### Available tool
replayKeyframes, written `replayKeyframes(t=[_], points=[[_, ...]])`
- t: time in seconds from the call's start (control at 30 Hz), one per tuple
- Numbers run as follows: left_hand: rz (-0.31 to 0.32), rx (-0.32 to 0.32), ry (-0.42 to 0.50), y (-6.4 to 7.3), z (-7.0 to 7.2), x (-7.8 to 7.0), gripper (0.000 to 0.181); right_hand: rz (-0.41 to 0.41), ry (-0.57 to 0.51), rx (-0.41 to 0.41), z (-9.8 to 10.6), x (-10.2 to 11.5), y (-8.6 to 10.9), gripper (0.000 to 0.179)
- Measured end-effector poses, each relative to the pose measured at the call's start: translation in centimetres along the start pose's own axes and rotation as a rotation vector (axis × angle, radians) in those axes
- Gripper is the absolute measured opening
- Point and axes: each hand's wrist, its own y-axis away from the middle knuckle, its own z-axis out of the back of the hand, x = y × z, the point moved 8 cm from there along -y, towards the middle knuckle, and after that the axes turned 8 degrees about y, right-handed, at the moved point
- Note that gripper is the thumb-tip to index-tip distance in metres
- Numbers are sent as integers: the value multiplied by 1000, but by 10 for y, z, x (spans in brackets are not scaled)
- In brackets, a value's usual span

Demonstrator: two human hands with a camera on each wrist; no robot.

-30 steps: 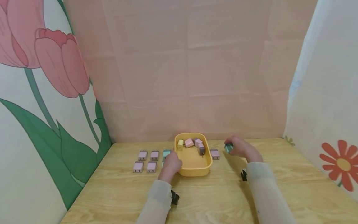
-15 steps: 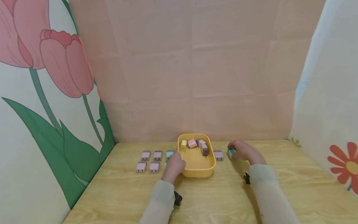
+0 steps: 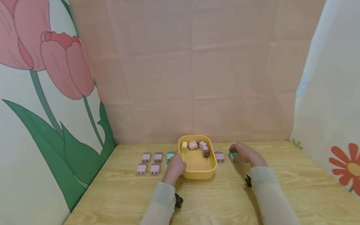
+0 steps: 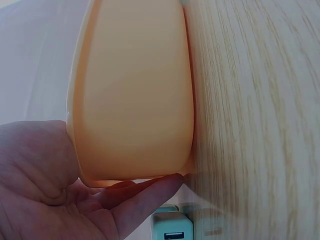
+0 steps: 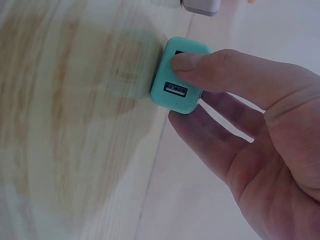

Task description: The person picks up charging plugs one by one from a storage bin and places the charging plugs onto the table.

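Currently, the left grip [image 3: 176, 165] holds the yellow box [image 3: 198, 175] while the right grip [image 3: 244, 153] pinches a teal charger [image 5: 171, 80].

Via the head feed I log off-white long sleeves, left sleeve [image 3: 159, 204] and right sleeve [image 3: 272, 198], each ending in a wide, greyer cuff. I note small black devices, left [image 3: 178, 200] and right [image 3: 248, 180], at the cuffs' inner sides.

Screened in, room type unclear, wood-grain table [image 3: 213, 200], pink backdrop [image 3: 194, 72], flowered side hangings [image 3: 64, 65]
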Motion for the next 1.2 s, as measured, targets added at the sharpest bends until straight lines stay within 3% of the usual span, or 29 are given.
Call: replayKeyframes(t=[0.07, 0.2, 0.9, 1.2], points=[[15, 6, 25, 3, 1, -3, 60, -72, 30, 42, -2, 4, -9, 41], [8, 1, 18, 3, 2, -3, 62, -117, 15, 70, -9, -8, -13, 41], [-3, 23, 19, 4, -2, 1, 62, -143, -22, 71, -10, -3, -2, 44], [-3, 23, 13, 3, 2, -2, 62, -136, -24, 64, -6, -2, -5, 48]])
